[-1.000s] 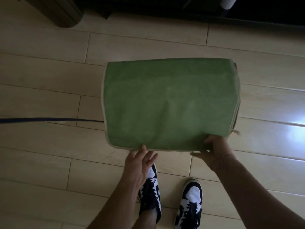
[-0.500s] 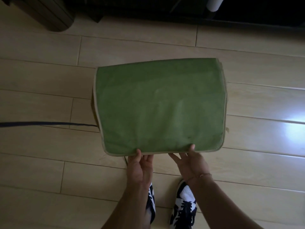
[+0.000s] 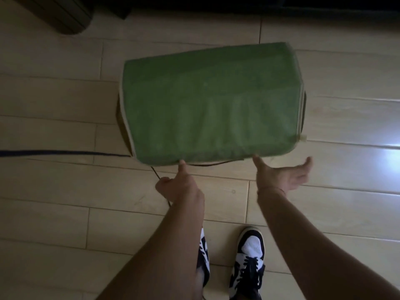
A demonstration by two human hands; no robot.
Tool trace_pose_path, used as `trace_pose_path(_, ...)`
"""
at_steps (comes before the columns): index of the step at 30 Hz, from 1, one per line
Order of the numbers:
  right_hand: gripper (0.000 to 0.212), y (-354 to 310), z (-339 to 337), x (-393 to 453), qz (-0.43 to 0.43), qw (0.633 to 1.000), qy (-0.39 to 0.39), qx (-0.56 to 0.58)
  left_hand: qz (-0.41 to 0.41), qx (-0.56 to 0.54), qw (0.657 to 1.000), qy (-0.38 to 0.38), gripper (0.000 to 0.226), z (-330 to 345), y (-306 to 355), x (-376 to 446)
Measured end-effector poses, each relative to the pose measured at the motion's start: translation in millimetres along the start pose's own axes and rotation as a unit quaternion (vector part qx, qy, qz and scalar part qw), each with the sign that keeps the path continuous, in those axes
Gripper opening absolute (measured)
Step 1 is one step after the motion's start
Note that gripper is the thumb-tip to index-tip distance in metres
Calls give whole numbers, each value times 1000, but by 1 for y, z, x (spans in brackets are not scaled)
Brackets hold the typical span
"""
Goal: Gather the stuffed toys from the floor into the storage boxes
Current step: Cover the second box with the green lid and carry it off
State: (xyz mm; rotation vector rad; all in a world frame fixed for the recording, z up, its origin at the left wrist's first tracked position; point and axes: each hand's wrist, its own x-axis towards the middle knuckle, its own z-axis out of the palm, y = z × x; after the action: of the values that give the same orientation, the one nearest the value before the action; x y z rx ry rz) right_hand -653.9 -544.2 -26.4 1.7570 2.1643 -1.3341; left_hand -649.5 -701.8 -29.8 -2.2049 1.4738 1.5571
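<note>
A green fabric storage box (image 3: 207,100) with pale trim stands on the wooden floor, its lid down over the top. No stuffed toy is in sight. My left hand (image 3: 181,187) is at the box's near edge, index fingertip touching the lid's rim, thumb out to the left, the other fingers curled. My right hand (image 3: 283,176) hovers at the near right corner, palm up and fingers spread, with one fingertip just touching the lid's edge. Neither hand holds anything.
A dark strap or cable (image 3: 65,153) runs along the floor from the left to the box. A thin cord (image 3: 161,187) lies by my left hand. Dark furniture (image 3: 62,14) lines the far edge. My two shoes (image 3: 249,263) stand below the box.
Both hands were pressed on the lid's near edge. The right hand has since pulled off to the right and spread open. The left now touches with only one finger.
</note>
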Motion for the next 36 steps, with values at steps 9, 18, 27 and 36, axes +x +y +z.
trace_pose_path(9, 98, -53, -58, 28, -346, 924, -162, -20, 596, 57, 795, -100, 29, -26, 63, -29)
trace_pose_path(18, 115, -105, -11, 78, -179, 942, -279, -47, 519, 515, 681, -46, 132, -26, 146, 41)
trace_pose_path(27, 108, -108, -13, 84, -224, 925, -305, -44, 388, 307, 848, -188, 121, -30, 156, 70)
trace_pose_path(36, 111, -96, -13, 88, -277, 917, -260, -122, 357, 279, 872, -184, 72, -25, 150, 66)
